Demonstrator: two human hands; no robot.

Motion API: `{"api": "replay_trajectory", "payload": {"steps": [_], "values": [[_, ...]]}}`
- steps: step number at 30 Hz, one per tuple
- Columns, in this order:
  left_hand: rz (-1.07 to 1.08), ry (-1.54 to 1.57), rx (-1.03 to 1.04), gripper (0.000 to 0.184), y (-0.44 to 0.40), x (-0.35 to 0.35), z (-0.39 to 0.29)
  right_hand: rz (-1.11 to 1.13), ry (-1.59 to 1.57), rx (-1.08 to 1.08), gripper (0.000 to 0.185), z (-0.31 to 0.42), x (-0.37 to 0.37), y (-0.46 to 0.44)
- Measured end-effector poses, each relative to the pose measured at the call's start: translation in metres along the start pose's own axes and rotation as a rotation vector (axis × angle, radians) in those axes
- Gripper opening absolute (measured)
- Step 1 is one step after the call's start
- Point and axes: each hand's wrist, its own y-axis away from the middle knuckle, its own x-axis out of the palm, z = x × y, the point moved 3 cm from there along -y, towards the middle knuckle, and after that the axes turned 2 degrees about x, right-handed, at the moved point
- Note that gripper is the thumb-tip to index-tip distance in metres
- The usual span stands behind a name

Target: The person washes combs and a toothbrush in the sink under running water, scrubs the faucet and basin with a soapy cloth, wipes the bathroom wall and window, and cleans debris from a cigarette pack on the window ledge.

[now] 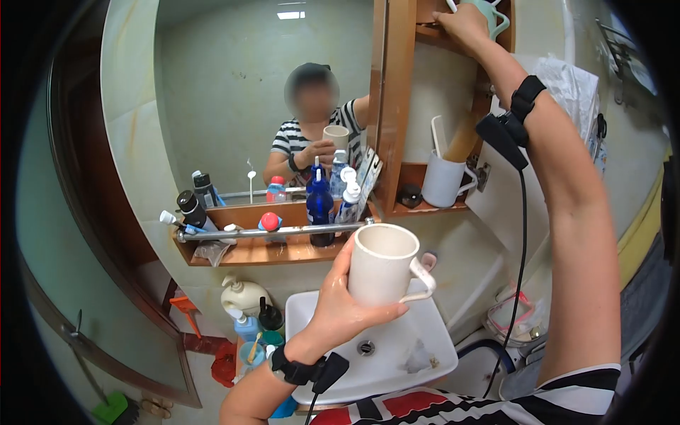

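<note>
Red, black and white shirt fabric (418, 404) lies nearest the camera, along the lower edge of the view; my right arm (581, 234) rises from it on the right side, with a black strap (528, 99) at the wrist.

Left hand: my left hand (333, 304) grasps an off-white mug (382, 273); the fingers wrap its left wall, the thumb extends under the handle side; the mug is raised above the washbasin (439, 343), appearing over its far rim and below the mirror shelf (290, 253).

Right hand: my right hand (467, 27) is inside the upper compartment (425, 8) of the wooden cabinet (393, 106), next to a pale green mug (489, 10); the frame edge crops this area, so I cannot tell whether the fingers grip that mug, merely touch it, or are free.

Governing relation: the off-white mug lies below and to the left of my right hand, well apart from it; its long axis stands close to upright, mouth upward; its handle points right, toward the cabinet side; my left hand is the nearer hand to it, my right hand the nearer to the pale green mug; at a level between them, in the lower compartment, a white mug (443, 183) stands upright and contains a pale flat strip (438, 134).
</note>
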Motion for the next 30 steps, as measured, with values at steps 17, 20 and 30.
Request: {"api": "replay_trajectory", "payload": {"steps": [17, 20, 30], "values": [[-0.017, -0.038, 0.04, 0.092, -0.01, 0.0, -0.005, -0.455, 0.007, -0.516, 0.024, 0.029, 0.001, -0.036], [-0.027, -0.024, 0.012, 0.09, -0.007, 0.001, -0.004, -0.225, 0.15, -0.413, 0.038, 0.055, -0.015, -0.026], [-0.056, -0.019, -0.009, 0.094, 0.002, -0.003, 0.001, -0.154, -0.132, -0.326, 0.052, 0.049, 0.0, -0.02]]}}
